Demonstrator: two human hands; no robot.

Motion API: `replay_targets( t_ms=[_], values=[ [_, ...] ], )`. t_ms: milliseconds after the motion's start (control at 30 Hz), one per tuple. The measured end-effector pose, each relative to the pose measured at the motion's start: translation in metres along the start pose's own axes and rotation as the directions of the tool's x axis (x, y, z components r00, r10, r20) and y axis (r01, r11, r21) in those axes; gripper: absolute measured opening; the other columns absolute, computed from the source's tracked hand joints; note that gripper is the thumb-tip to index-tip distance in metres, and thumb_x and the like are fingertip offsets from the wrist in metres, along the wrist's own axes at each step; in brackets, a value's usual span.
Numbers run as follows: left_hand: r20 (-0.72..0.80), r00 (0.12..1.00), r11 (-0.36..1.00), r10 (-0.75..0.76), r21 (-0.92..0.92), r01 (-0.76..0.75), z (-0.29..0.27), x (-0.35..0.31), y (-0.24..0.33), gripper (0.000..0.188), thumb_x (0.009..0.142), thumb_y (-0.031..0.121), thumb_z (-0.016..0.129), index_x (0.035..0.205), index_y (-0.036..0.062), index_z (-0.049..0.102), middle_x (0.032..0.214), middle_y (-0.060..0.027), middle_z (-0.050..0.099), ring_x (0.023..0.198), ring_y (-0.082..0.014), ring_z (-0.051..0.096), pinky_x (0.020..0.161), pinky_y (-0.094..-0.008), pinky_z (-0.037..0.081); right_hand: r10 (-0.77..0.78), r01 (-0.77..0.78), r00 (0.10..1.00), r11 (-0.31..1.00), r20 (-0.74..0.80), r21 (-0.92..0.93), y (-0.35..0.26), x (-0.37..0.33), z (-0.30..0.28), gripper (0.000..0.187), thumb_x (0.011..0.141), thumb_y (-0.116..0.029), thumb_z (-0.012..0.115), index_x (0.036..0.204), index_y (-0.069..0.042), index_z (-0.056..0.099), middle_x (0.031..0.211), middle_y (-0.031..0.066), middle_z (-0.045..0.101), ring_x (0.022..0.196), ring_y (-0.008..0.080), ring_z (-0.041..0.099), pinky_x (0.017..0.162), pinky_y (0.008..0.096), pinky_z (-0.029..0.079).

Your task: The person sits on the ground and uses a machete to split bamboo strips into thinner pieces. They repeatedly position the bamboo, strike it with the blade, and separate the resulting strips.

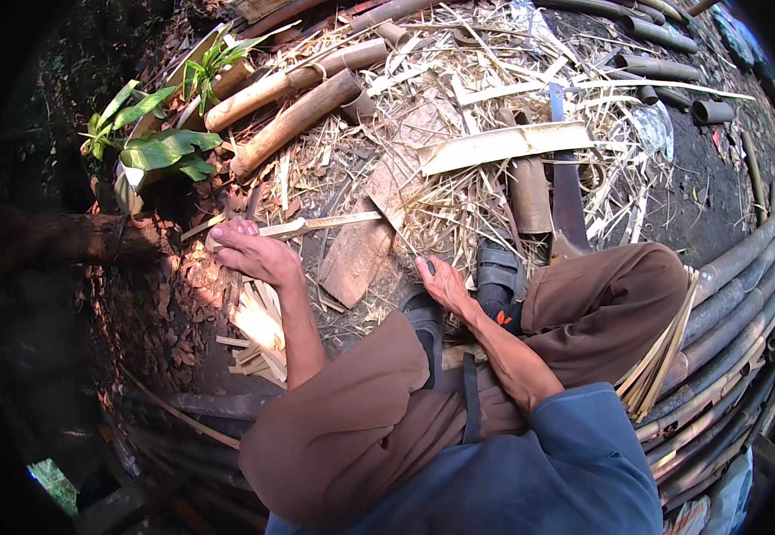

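Ground: littered with straw, dry leaves and bamboo tubes (291, 116); a split bamboo slab (505, 143) lay well beyond the feet.
Blade: a long dark blade (568, 192) lay flat among the straw, near the right sandal (499, 276).
Strip pile: pale cut strips (258, 330) were stacked just under the left forearm.
Left hand: the left hand (254, 254) reached out to the left, fingers closed around the near end of a thin bamboo strip (325, 223).
Right hand: the right hand (444, 283) rested between the sandals, fingers curled round a small dark-tipped tool (429, 266).
Side bundle: long strips (659, 357) leaned by the right thigh.
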State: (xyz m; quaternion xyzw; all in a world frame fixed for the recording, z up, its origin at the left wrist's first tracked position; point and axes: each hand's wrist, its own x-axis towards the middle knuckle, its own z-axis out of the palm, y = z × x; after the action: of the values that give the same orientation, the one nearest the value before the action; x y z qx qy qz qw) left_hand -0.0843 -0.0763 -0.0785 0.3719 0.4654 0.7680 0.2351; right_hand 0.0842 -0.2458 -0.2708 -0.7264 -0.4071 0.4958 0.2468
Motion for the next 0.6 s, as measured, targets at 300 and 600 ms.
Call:
replay_targets(
  t_ms=[300,600],
  values=[
    [0.369,0.758,0.839,-0.537,0.324,0.437,-0.05,-0.03,-0.12,0.073,0.097,0.009,0.05,0.152,0.0096,0.002,0.111,-0.0229,0.062,0.096,-0.0268,0.065,0.081,-0.0391,0.056,0.124,-0.15,0.988,0.896,0.087,0.418,0.0,0.001,0.007,0.057,0.094,-0.058,0.045,0.079,-0.004,0.058,0.062,0.0077,0.053,0.054,0.0196,0.054,0.056,0.0377,0.044],
    [0.65,0.649,0.908,-0.397,0.173,0.382,-0.043,-0.013,-0.037,0.047,0.1,0.037,0.051,0.133,0.0023,0.047,0.105,-0.0185,0.066,0.091,-0.0207,0.066,0.072,-0.0297,0.055,0.163,-0.167,0.985,0.858,0.05,0.485,0.003,-0.008,0.016,0.05,0.095,-0.056,0.047,0.085,-0.008,0.054,0.055,0.0003,0.046,0.046,0.0125,0.048,0.043,0.0297,0.041]
  ],
)
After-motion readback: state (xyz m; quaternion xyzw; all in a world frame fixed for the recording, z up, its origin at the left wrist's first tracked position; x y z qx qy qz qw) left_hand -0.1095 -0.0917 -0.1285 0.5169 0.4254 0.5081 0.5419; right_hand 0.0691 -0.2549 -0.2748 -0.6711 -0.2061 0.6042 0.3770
